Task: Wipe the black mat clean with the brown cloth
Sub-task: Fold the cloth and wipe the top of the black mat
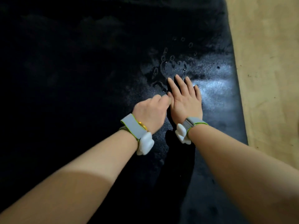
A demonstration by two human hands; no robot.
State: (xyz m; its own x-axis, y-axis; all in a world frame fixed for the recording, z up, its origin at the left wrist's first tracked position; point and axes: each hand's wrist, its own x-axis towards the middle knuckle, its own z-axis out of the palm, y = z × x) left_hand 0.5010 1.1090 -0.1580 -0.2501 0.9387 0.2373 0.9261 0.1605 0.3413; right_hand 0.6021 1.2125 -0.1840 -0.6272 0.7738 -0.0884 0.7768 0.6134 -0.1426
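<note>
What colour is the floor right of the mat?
Tan, speckled with dark spots: floor beside the mat, head view.

left hand (151,109): fingers curled under, can't tell if they're holding anything
black mat (80,70): far and left parts lost in the dark, cut off by the frame
forearms: run off the bottom edge

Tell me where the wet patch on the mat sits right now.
In the head view the wet patch lies on the black mat, right of centre, just beyond the fingertips of the right hand, toward the mat's right edge by the tan floor.
</note>
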